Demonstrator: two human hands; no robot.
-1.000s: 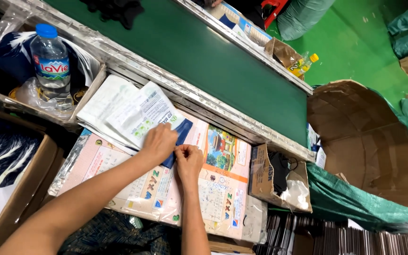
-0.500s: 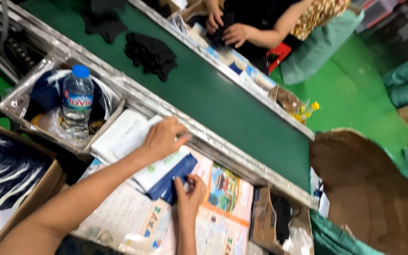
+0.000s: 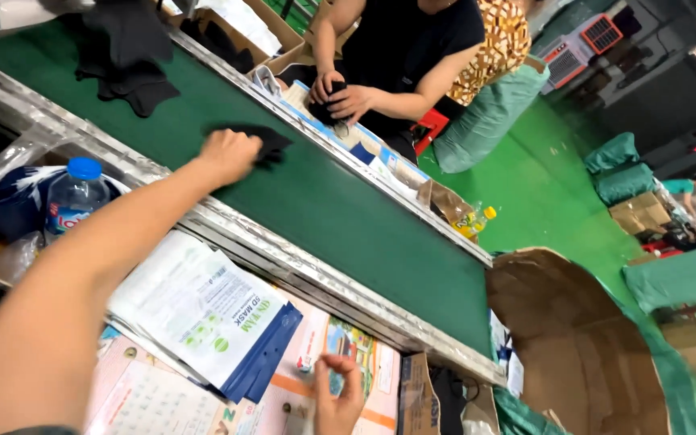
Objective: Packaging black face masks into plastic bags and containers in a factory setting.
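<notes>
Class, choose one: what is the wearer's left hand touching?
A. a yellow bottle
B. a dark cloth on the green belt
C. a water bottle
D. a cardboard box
B: the left hand is stretched out over the green belt, resting on a dark cloth.

A single head-worn camera looks down and forward, tilted, from close above the near side of the green conveyor belt (image 3: 340, 217), which runs diagonally from upper left to lower right, with a co-worker's hands (image 3: 340, 97) beyond its far edge and the green floor (image 3: 549, 193) farther off.
</notes>
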